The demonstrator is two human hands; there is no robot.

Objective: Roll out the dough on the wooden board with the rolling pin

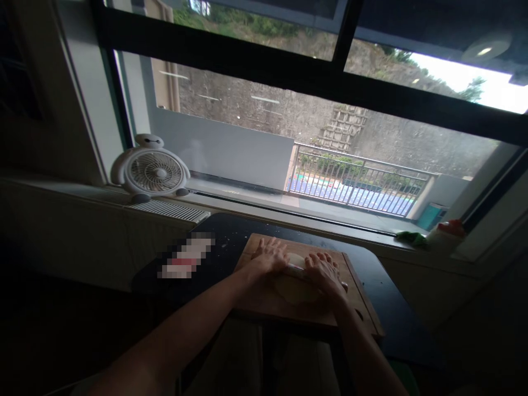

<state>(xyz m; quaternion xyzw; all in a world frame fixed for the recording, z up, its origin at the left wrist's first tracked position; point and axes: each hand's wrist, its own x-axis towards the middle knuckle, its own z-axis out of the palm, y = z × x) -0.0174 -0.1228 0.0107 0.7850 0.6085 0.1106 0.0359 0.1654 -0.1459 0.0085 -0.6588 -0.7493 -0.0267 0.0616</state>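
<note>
Left hand (270, 258), right hand (324, 272): fingers flat over rolling pin (296, 268), unclenched. Dough (293, 289) looks soft; pin seems stiff, best held near ends.

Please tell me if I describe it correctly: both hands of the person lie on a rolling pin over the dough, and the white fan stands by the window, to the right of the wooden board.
The side is wrong: the head view shows the white fan by the window, to the left of the wooden board. The rest is right.
</note>
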